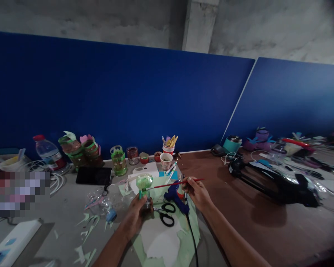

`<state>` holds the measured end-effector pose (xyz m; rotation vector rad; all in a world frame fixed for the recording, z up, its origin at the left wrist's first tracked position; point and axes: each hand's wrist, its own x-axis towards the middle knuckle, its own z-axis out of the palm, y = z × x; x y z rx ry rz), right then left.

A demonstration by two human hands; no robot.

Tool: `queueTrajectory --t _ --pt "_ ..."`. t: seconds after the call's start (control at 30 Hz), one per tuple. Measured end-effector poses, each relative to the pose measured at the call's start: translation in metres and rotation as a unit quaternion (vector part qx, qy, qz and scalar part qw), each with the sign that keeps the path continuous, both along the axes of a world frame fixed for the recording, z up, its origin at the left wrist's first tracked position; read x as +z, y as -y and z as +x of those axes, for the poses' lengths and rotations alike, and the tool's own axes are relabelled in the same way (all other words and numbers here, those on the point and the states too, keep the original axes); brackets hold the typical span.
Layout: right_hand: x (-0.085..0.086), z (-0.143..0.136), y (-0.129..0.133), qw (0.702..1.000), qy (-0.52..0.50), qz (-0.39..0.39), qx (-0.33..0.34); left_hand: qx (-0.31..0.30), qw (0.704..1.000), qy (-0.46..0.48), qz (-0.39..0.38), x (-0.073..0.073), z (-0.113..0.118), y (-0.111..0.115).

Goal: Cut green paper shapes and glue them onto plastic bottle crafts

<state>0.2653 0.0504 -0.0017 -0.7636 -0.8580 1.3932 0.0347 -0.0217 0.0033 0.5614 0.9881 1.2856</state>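
Near the middle of the table, my left hand (pixel 136 215) is closed around the lower part of a small clear plastic piece with a green-painted top (pixel 144 181). My right hand (pixel 196 191) pinches a thin red paintbrush (pixel 167 185), whose tip points left and meets the green piece just above my left fingers. Below the brush lies a blue glue gun (pixel 178 198) with a black cord. Black-handled scissors (pixel 167 215) rest between my hands on pale green and white paper (pixel 163 241).
Behind stand a green-painted jar (pixel 118 161), a paper cup (pixel 166 161) and a bottle (pixel 48 152). A black phone (pixel 94 175) and paper scraps (pixel 86 230) are left. A black strapped object (pixel 272 185) and a teal container (pixel 232 144) are right.
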Motion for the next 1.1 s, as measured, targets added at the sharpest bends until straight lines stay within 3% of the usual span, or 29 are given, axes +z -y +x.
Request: queueTrajectory --t 0.4,0.63,1.1 --pt "0.0021 0.0078 -0.0063 0.998 -0.024 0.005 -0.055 -0.008 1.0 0.028 0.007 -0.0016 -0.0032 0.0" --pt "-0.0015 0.0042 -0.0045 1.0 -0.008 -0.008 -0.009 -0.004 1.0 0.023 0.013 0.0 -0.0016 0.0005" --pt "-0.0007 0.0046 -0.0034 1.0 -0.008 0.0 -0.013 -0.009 1.0 0.016 0.013 -0.0015 -0.0017 0.0009"
